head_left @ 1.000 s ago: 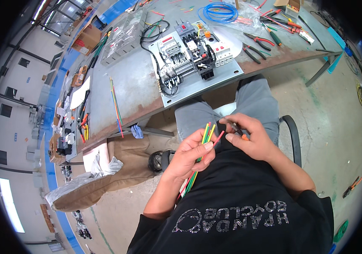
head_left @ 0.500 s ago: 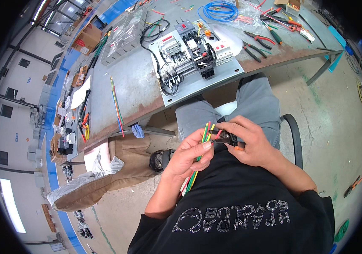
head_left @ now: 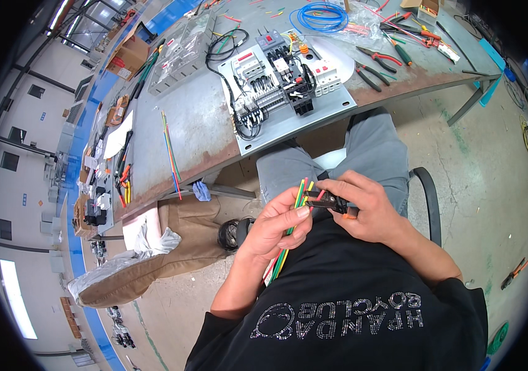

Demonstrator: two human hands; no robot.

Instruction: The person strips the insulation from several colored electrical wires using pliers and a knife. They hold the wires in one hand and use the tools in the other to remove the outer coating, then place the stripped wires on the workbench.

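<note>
My left hand (head_left: 281, 227) pinches a small bundle of coloured wires (head_left: 282, 255), green, yellow and red. Their ends stick up past my thumb, and the lower lengths run down against my black shirt. In my right hand (head_left: 372, 207) is a black wire stripper (head_left: 333, 202); a bit of orange handle shows under the fingers. Its jaws are at the upper ends of the wires, around a red one that leans to the right. Whether the jaws touch that wire is too small to tell.
Ahead on the metal workbench (head_left: 199, 136) lies a mounting plate (head_left: 332, 105) with wired electrical parts. Pliers (head_left: 378, 59), a blue wire coil (head_left: 319, 17) and loose wires (head_left: 170, 154) lie around it. At left is another person's brown-trousered leg (head_left: 146, 266); a chair armrest (head_left: 427, 204) is at right.
The wire stripper's jaws have spread further apart near the red wire. My left hand and the bundle stay almost in place.
</note>
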